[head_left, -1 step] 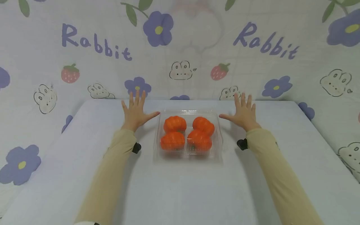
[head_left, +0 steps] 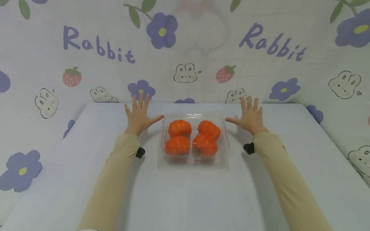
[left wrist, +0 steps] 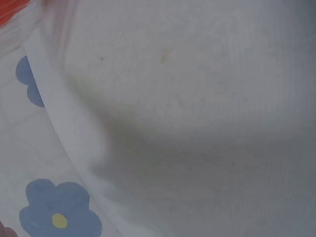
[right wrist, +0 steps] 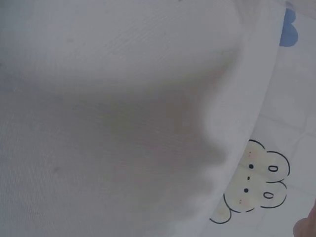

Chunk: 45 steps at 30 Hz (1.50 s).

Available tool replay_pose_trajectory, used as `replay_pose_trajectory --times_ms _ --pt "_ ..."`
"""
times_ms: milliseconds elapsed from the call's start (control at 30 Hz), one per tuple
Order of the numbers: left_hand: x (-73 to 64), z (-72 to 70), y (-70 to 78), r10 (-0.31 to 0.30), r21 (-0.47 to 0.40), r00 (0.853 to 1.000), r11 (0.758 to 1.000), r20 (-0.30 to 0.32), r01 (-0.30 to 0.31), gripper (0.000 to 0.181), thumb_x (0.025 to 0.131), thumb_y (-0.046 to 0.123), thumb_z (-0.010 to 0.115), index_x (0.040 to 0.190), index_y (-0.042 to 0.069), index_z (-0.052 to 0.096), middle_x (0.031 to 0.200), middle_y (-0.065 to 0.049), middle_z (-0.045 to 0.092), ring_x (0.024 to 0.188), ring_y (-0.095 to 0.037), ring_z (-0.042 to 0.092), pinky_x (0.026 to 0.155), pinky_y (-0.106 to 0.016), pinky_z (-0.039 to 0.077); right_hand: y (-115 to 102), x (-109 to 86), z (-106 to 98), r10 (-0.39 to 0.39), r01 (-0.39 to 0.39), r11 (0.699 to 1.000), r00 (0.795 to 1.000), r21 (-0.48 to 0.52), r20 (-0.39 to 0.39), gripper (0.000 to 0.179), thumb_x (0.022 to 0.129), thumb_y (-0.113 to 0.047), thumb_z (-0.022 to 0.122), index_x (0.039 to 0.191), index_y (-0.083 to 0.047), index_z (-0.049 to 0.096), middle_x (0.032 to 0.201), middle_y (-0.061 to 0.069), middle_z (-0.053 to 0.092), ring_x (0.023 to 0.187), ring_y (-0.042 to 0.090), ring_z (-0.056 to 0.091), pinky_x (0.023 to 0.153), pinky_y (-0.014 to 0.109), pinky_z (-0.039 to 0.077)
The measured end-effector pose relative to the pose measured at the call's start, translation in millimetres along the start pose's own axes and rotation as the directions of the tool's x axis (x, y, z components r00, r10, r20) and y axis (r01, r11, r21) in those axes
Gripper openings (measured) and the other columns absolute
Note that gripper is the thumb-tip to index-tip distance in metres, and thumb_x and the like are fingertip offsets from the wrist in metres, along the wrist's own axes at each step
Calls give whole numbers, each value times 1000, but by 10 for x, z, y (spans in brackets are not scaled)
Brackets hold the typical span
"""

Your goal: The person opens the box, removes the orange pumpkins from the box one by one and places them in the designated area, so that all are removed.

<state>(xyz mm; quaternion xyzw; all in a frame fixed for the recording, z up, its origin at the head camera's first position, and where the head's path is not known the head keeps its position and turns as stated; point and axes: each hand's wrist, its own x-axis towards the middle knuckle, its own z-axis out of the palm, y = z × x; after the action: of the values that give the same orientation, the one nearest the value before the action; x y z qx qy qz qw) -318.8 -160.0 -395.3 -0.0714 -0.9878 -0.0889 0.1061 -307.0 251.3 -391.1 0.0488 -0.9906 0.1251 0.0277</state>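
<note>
A clear plastic box [head_left: 226, 158] sits on the white table, holding several small orange pumpkins [head_left: 180, 129] in two rows. To its left my left hand [head_left: 138, 119] is held with the fingers spread, thumb pointing toward the box's far left corner. On the opposite side my right hand [head_left: 251, 119] mirrors it, its thumb tip near the far right corner. Both palms hold nothing. In the left wrist view a bit of the box and an orange pumpkin [left wrist: 7, 11] shows at the top corner. A blurred fingertip [right wrist: 306, 228] appears at the right wrist view's lower edge.
The white tabletop [head_left: 190, 195] stretches toward me and to both sides. Behind it hangs a patterned cloth [head_left: 202, 38] with flowers, rabbits and strawberries. Black wrist devices [head_left: 249, 148] stick out from beige sleeves [head_left: 286, 179]. Hand shadows fall on the table.
</note>
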Motion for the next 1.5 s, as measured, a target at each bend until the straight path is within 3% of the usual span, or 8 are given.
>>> replay_pose_trajectory --times_ms 167,333,533,867,1000,1233,1367,1500 --pt "27 -30 -2 2 -18 1000 1000 11 -2 101 73 74 42 145 18 -1 148 -5 -7 132 -28 -13 96 -62 -9 50 13 -7 22 -22 1000 1000 20 23 106 76 -70 43 142 -1 -4 143 27 -10 126 43 -17 97 62 -4" --pt "42 -67 -50 16 -90 1000 996 0 -16 98 75 71 43 145 13 5 148 -11 4 133 -27 -5 98 -61 -5 81 33 -76 -3 4 998 1000 59 -25 102 81 -69 37 140 7 1 143 29 -1 128 44 -8 97 63 4" --pt "43 -86 -84 35 -161 999 986 -36 -40 102 75 68 48 142 2 9 147 -14 9 134 -24 0 104 -51 -3 69 26 -174 -16 22 994 998 104 -54 102 82 -65 39 137 11 1 143 29 -1 130 41 -4 100 60 4" --pt "-41 -183 172 146 -301 985 939 -95 -168 97 77 58 55 140 -4 15 146 -17 13 133 -25 6 107 -40 6 34 -77 -149 -73 81 977 996 198 -43 97 85 -61 41 139 8 0 144 25 -4 131 34 -7 102 54 4" --pt "-188 -182 231 151 -423 981 886 -124 -190 93 77 53 60 141 1 17 145 -12 18 131 -26 17 106 -39 14 -119 -210 -153 -152 164 955 986 248 -69 89 88 -55 42 140 4 1 146 20 -3 132 29 -5 105 48 4" --pt "-489 -179 284 200 -598 954 744 -224 -297 90 75 47 65 140 2 24 142 -11 26 128 -25 27 104 -38 21 -420 -523 -189 -315 349 888 936 299 -155 80 90 -45 46 142 1 7 147 16 2 133 26 0 106 46 6" --pt "-651 -178 341 204 -666 929 651 -308 -363 95 74 61 59 140 2 25 142 -10 27 128 -23 27 104 -38 21 -501 -673 -150 -323 361 872 932 330 -167 78 90 -42 48 142 0 8 147 16 3 134 25 0 105 48 8" --pt "-843 -149 403 231 -720 915 566 -330 -402 95 74 60 58 141 2 23 143 -10 24 129 -23 25 104 -40 20 -538 -844 -98 -314 360 843 933 399 -178 77 89 -34 53 142 -1 8 147 17 5 133 26 2 104 49 9"
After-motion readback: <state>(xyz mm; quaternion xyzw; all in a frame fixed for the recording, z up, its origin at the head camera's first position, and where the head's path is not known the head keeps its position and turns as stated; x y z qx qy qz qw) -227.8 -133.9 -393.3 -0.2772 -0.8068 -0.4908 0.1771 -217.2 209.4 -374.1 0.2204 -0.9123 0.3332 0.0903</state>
